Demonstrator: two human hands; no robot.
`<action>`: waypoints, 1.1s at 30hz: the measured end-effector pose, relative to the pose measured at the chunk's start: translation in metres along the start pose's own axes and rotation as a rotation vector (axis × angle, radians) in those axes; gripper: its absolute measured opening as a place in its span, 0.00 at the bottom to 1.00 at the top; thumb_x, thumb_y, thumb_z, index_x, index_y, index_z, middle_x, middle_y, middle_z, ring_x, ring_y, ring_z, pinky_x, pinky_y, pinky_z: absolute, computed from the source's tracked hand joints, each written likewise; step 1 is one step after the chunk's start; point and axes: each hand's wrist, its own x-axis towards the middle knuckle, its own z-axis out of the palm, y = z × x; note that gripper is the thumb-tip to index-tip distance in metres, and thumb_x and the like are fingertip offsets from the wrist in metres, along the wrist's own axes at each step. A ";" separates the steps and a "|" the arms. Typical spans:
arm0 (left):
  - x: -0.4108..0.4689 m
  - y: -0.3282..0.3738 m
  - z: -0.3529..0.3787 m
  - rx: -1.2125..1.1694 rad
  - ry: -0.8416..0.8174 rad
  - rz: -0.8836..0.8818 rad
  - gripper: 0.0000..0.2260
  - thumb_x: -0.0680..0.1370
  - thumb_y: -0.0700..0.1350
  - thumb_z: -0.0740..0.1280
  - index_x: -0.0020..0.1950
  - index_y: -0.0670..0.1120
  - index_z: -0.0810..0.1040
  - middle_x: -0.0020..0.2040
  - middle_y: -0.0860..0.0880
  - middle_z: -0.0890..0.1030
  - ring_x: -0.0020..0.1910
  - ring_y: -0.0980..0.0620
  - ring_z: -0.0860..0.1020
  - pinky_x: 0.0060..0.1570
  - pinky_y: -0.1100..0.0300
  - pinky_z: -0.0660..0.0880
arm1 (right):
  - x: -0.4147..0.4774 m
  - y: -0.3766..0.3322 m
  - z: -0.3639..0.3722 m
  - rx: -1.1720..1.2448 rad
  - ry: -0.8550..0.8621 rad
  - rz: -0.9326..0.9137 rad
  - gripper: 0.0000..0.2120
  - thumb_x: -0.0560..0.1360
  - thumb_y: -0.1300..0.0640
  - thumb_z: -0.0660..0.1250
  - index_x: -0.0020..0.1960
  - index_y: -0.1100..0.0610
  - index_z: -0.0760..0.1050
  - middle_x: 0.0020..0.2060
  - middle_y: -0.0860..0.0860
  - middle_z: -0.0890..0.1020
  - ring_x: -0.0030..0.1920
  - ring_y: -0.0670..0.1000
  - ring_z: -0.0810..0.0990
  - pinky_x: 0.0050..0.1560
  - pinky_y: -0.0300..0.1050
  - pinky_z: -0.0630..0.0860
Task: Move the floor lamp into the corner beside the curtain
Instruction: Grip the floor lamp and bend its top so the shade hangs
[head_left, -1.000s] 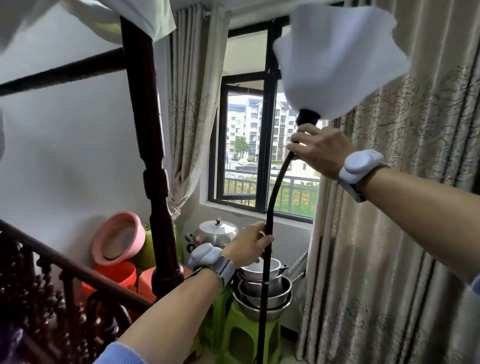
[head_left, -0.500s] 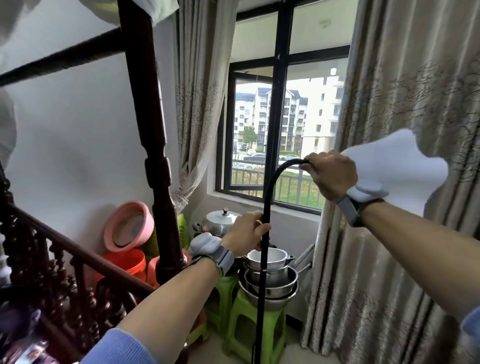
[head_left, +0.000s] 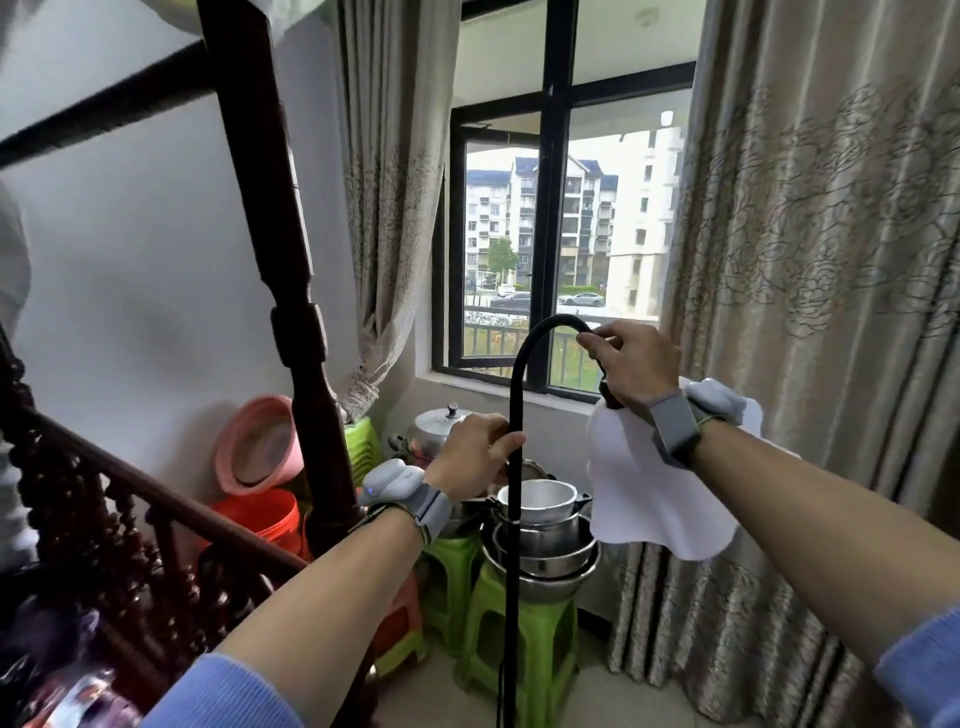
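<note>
The floor lamp has a thin black pole (head_left: 511, 571) that stands upright in the middle and bends over at the top into a flexible neck (head_left: 545, 325). Its white shade (head_left: 644, 493) hangs downward at the right, in front of the patterned curtain (head_left: 821, 260). My left hand (head_left: 475, 454) is closed around the pole at mid height. My right hand (head_left: 631, 369) grips the bent neck just above the shade. The lamp's base is out of view.
A dark wooden bedpost (head_left: 291, 312) and carved rail (head_left: 130, 493) stand at the left. Stacked metal pots (head_left: 545, 545) sit on green stools (head_left: 519, 649) under the window (head_left: 556, 234). Pink basin (head_left: 260, 441) and orange bucket (head_left: 260, 519) lean by the wall. A second curtain (head_left: 395, 182) hangs left of the window.
My right hand has bent the lamp's neck down, so the shade went from pointing up above my hand to hanging below it. My left hand stayed on the pole.
</note>
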 end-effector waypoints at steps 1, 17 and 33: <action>-0.002 -0.002 0.002 -0.016 -0.007 -0.011 0.10 0.78 0.45 0.66 0.41 0.39 0.77 0.37 0.44 0.80 0.37 0.42 0.82 0.40 0.46 0.82 | 0.001 0.000 -0.002 0.033 -0.008 0.002 0.15 0.73 0.43 0.67 0.47 0.53 0.83 0.43 0.53 0.87 0.49 0.56 0.82 0.52 0.51 0.75; -0.026 -0.021 0.037 -0.039 -0.033 -0.126 0.08 0.77 0.45 0.68 0.50 0.40 0.79 0.42 0.44 0.82 0.38 0.44 0.82 0.39 0.53 0.82 | -0.028 0.040 0.001 -0.109 -0.190 0.035 0.16 0.76 0.45 0.63 0.47 0.55 0.84 0.44 0.57 0.85 0.47 0.61 0.80 0.41 0.45 0.67; -0.027 -0.016 0.039 -0.064 -0.069 -0.102 0.07 0.77 0.44 0.68 0.49 0.40 0.79 0.43 0.41 0.83 0.40 0.40 0.84 0.42 0.46 0.84 | -0.051 0.053 0.016 0.169 -0.127 0.204 0.15 0.74 0.44 0.65 0.47 0.54 0.83 0.44 0.56 0.86 0.48 0.59 0.81 0.52 0.55 0.77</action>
